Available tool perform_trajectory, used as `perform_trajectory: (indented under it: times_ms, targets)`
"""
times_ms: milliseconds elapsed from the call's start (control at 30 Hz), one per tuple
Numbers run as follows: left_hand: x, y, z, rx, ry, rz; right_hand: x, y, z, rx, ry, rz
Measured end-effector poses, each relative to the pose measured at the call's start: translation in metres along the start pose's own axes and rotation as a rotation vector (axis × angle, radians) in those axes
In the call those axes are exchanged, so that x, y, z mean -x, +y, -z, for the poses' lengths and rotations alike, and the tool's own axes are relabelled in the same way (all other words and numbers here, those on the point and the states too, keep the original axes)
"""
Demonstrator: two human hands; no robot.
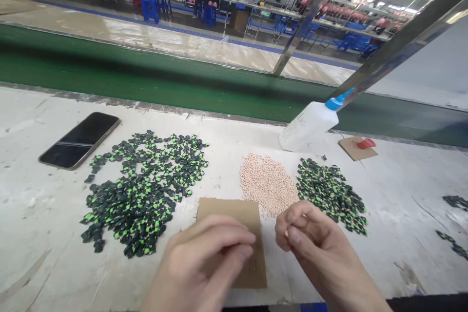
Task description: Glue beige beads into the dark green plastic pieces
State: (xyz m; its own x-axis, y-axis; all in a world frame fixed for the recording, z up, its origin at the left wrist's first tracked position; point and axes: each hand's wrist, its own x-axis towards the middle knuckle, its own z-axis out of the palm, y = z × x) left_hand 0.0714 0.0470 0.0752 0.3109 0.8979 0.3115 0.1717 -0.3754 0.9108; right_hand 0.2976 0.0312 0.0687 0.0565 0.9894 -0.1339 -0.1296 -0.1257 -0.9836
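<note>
My left hand (204,261) hovers over a brown cardboard piece (252,219), fingers curled together in a pinch; what they hold is hidden. My right hand (310,234) is just right of the cardboard, fingers pinched on something too small to name. A large pile of black-and-green small parts (142,190) lies to the left. A smaller pile of the same parts (331,192) lies to the right. Between them sits a heap of pale pink beads (266,183), just above my right hand.
A white glue bottle (309,124) with a blue nozzle lies tilted at the back. A small cardboard scrap with a red cap (360,146) sits beside it. A dark phone (80,139) lies at left. A green conveyor belt (146,78) runs behind the table.
</note>
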Motion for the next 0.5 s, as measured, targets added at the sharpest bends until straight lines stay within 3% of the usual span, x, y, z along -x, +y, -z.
perform_trajectory:
  times_ms: [100,200,367,500]
  targets:
    - [-0.003,0.007,-0.018,0.117,0.007,0.020,0.005,0.004,-0.007,-0.075,-0.118,-0.057]
    - [-0.003,0.006,-0.022,0.102,-0.034,0.002,0.009,0.003,-0.013,-0.086,-0.195,-0.082]
    - [0.002,-0.001,-0.019,0.104,-0.057,-0.053,0.018,-0.004,-0.029,-0.122,0.014,-0.131]
    - [0.006,-0.004,-0.019,0.129,-0.043,-0.019,0.020,0.003,-0.033,-0.058,0.049,-0.065]
